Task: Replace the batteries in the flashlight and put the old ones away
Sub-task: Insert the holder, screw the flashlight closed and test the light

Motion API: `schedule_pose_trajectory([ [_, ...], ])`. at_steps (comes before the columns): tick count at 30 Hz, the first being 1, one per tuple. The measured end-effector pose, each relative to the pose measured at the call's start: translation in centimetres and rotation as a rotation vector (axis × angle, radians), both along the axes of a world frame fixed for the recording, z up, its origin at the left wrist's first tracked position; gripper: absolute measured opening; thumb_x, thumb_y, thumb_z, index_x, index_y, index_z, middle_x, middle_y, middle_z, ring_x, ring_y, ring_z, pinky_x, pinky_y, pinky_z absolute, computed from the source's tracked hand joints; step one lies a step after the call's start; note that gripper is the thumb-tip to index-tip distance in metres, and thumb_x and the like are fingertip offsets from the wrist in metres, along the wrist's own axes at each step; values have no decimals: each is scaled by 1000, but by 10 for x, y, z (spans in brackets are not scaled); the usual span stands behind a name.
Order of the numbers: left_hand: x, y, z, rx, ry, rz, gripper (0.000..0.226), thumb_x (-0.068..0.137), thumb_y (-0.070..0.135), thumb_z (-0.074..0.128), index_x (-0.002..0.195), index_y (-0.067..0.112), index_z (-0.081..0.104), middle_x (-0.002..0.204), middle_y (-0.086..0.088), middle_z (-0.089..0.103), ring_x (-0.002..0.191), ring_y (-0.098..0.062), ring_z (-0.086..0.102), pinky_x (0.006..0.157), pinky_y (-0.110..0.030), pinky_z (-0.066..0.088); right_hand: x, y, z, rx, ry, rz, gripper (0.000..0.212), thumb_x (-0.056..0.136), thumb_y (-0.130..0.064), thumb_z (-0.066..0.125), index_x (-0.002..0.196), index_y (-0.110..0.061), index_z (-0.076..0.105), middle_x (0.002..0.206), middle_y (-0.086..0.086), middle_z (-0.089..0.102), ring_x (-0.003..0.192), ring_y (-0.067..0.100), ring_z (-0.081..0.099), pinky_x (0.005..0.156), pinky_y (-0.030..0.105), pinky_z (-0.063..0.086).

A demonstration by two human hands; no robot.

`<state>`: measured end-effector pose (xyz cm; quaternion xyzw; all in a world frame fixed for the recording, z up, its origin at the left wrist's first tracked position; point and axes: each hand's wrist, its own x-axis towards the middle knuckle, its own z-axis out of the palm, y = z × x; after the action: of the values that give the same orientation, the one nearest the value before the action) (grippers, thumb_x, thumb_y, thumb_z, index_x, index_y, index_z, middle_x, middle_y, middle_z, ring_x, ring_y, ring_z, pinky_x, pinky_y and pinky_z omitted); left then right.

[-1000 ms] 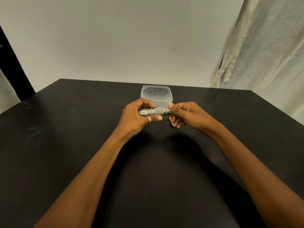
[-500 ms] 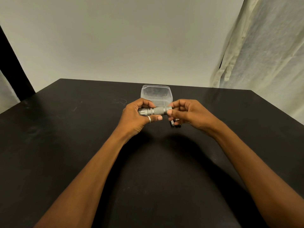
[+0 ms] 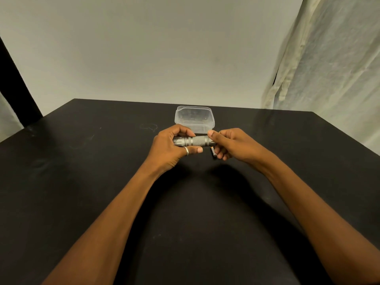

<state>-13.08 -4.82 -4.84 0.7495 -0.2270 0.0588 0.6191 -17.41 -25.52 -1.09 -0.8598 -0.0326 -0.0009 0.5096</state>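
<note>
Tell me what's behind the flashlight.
A clear plastic container stands on the black table. The flashlight, left hand and right hand cover its near edge; contents unclear.

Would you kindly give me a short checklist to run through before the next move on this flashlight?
1. Left hand holds the flashlight at its head end: ok.
2. Right hand pinches the opposite end: ok.
3. That end unscrewed yet: cannot tell, the right hand covers it.
4. Clear container stands on the table just behind the hands: ok.
5. Battery below the right hand, old or new: cannot tell.
</note>
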Motion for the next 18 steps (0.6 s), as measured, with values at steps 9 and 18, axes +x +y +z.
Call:
schedule_pose_trajectory([
  [9,-1,-2,3,-118,50,4,55,61,12,96,107,17,67,103,-1,68,95,-13,68,84,-29,60,-5,-2,6,186,-23,60,28,101,-31,63,114,-7,72,92,7,75,78,15,72,63,24,55],
  [18,-3,-8,13,-820,545,-139,54,85,0,74,134,2,52,116,-11,73,106,-18,72,86,-24,58,-10,9,10,327,7,127,22,91,-20,74,106,-6,67,98,15,79,81,19,76,69,25,62],
])
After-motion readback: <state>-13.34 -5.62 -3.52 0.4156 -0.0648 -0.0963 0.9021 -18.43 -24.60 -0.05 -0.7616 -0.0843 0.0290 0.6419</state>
